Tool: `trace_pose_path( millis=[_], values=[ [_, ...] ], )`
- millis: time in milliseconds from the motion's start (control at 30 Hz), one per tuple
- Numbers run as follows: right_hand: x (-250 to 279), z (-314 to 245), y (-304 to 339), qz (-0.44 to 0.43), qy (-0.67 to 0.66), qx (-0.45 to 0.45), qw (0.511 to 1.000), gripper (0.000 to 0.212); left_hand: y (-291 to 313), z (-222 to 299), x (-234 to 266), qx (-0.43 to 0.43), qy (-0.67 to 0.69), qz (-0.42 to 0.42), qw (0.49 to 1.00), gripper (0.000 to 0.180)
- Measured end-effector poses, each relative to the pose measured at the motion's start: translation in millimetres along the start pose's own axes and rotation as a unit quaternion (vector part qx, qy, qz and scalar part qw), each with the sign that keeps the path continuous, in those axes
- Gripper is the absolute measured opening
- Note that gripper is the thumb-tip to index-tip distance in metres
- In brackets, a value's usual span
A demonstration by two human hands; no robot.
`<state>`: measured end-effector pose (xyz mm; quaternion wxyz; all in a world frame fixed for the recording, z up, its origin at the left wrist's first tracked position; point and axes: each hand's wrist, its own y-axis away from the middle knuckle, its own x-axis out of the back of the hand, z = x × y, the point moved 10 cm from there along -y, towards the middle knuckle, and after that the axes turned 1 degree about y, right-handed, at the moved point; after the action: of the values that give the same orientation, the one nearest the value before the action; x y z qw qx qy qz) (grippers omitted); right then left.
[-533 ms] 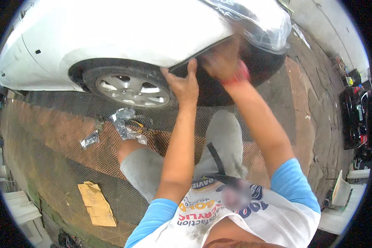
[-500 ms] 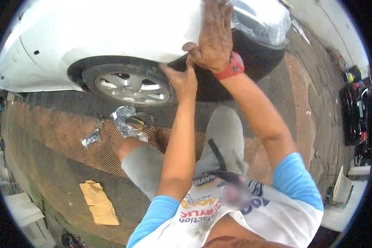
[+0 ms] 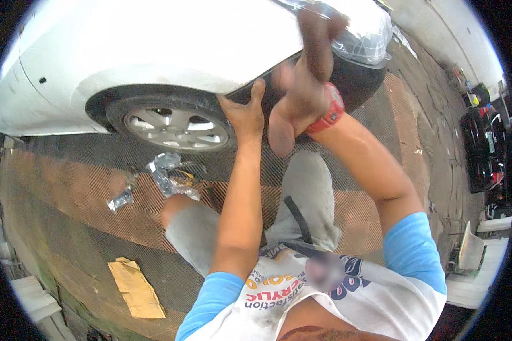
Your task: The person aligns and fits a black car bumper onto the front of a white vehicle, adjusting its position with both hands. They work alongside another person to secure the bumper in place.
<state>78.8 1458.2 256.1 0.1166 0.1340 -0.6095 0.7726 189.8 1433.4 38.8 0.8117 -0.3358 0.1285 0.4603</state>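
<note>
A white car's front fender [image 3: 170, 45] and black bumper [image 3: 352, 79] meet above a wheel [image 3: 176, 128]. At the wheel arch's front corner, my left hand [image 3: 244, 118] grips the bumper edge. Its thumb lies against the black outer side, while the other fingers go into the arch and are mostly hidden. My right hand [image 3: 306, 94], with a red watch [image 3: 330, 108] on the wrist, is in front of the bumper and smeared by motion. Its finger positions cannot be made out. Clear plastic covers the headlight [image 3: 365, 42].
Crumpled clear plastic [image 3: 168, 173] and a smaller plastic piece [image 3: 121, 199] lie on the ribbed floor below the wheel. A flat tan cardboard piece [image 3: 135, 287] lies nearer on the left. At the far right stands a dark vehicle [image 3: 483, 150].
My right hand has come away from the fender's front and turned, blurring as it moves. My left hand stays at the arch corner. The view has shifted slightly.
</note>
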Motion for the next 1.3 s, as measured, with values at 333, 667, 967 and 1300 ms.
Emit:
trace_pose_path(
  millis=[333, 667, 967, 1300],
  values=[
    [-23, 26, 1, -0.241, 0.042, 0.084, 0.966, 0.08, 4, -1, -9, 0.064, 0.09, 0.001, 0.994, 0.064],
    [103, 2, 76, 0.012, 0.178, -0.161, 0.971, 0.065, -2, 4, -4, 0.088, 0.043, -0.003, 0.995, 0.088],
    [136, 123, 218, -0.026, 0.241, -0.551, 0.798, 0.128, 9, -3, -2, 0.148, -0.029, 0.015, 0.988, 0.109],
    [316, 143, 338, 0.191, 0.203, -0.679, 0.679, 0.095, 17, -9, 9, 0.162, -0.115, 0.11, 0.974, 0.098]
  ],
)
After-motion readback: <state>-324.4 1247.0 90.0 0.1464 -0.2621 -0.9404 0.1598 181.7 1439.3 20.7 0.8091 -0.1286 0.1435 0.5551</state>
